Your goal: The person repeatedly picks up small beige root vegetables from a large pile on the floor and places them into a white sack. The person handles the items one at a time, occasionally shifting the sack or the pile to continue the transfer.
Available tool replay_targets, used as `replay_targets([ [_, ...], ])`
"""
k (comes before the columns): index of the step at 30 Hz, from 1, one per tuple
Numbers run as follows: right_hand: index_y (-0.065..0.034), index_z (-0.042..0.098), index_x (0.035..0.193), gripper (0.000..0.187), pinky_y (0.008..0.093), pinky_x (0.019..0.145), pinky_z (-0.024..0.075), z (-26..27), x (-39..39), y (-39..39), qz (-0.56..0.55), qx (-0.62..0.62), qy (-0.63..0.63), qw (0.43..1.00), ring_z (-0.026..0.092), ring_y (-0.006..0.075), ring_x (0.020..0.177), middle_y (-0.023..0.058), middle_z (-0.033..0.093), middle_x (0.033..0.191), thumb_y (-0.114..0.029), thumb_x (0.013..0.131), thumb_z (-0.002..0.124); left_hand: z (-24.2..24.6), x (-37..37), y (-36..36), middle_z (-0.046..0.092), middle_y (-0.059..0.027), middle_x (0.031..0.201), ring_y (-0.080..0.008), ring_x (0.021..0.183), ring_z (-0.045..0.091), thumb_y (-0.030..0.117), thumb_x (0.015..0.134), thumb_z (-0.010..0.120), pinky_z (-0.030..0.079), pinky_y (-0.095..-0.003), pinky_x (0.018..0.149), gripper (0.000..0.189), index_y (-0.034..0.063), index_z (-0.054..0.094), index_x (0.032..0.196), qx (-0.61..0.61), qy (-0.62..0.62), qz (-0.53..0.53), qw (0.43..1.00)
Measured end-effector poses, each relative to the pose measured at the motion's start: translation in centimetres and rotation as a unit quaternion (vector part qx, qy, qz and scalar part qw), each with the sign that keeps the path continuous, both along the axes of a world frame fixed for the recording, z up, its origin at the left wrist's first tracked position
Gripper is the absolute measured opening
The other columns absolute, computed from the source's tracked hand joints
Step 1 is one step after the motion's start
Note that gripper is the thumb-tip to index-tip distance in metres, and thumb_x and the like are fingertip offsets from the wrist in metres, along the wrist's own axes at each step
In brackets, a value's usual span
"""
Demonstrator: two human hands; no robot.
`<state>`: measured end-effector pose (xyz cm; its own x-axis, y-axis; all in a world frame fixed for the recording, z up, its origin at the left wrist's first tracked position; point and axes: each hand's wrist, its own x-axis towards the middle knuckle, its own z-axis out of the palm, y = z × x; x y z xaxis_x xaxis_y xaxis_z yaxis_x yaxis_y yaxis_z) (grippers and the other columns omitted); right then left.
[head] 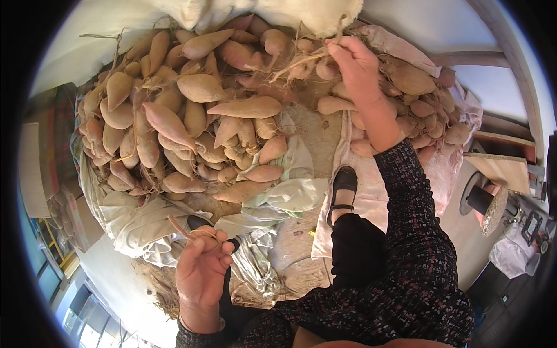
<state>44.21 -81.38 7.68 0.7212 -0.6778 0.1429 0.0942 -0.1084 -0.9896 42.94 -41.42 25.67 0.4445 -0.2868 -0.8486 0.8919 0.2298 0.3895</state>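
Observation:
My right hand (354, 61) is raised over the far side of the heap, its fingers closed on a dry stem (300, 65) with thin roots. Small sweet potatoes (303, 69) hang or lie just by that stem; whether they are joined to it I cannot tell. Low at the left, my left hand (202, 265) is turned palm up, thumb and fingertips pinching a thin root (179, 227). Beyond it lies a large pile of sweet potatoes (200, 89), dusty and pinkish brown. A smaller pile of sweet potatoes (413, 108) is on the right, past my right forearm.
Pale cloth sacks (139, 226) lie under and before the large pile. A pinkish sheet (365, 182) spreads beneath the right pile and my shoe (343, 187). White padded cloth (278, 13) hangs at the back. Cardboard (35, 169) stands left; a wooden board (498, 172) is at the right.

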Motion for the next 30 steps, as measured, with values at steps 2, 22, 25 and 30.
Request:
replay_targets([
  [2,0.0002,0.065,0.094,0.016,0.0233,0.065,0.0456,0.8,-2.3,-1.9,-0.035,-0.015,-0.004,0.999,0.053,0.0056,0.072,-0.0015,0.061,0.081,-0.016,0.094,0.063,0.2,0.0,-0.3,0.064,-0.0137,0.105,-0.0257,0.09,0.065,0.02,0.094,0.057,0.055,-0.032,0.071,0.025,0.0014,0.057,0.111,-0.003,-0.005,-0.002,1.0],
  [22,-0.0003,0.066,0.106,0.021,0.0317,0.068,0.046,-9.5,-20.3,-14.9,-0.335,0.108,0.187,0.917,0.056,0.0138,0.076,0.003,0.064,0.09,-0.013,0.091,0.061,-1.7,-1.0,-0.7,0.062,-0.0123,0.11,-0.0228,0.094,0.062,0.02,0.097,0.054,0.057,-0.0317,0.071,0.027,0.0029,0.054,0.118,-0.058,0.002,-0.054,0.997],
  [25,0.0001,0.066,0.107,0.024,0.0337,0.072,0.049,-9.5,-21.2,-14.4,-0.337,0.048,0.269,0.901,0.061,0.0166,0.082,0.0066,0.067,0.095,-0.013,0.087,0.063,-1.6,-1.0,-0.8,0.061,-0.0117,0.11,-0.0222,0.094,0.061,0.02,0.097,0.054,0.057,-0.0314,0.071,0.027,0.0025,0.054,0.117,-0.05,0.001,-0.055,0.997],
  [30,-0.0008,0.066,0.106,0.027,0.035,0.078,0.0516,-8.5,-21.5,-12.3,-0.404,-0.087,0.239,0.879,0.065,0.0227,0.086,0.0116,0.067,0.097,-0.015,0.083,0.066,-1.8,-0.9,-0.9,0.059,-0.0115,0.112,-0.0217,0.095,0.061,0.021,0.097,0.054,0.057,-0.0309,0.071,0.028,0.0016,0.053,0.118,-0.051,0.004,-0.056,0.997],
])
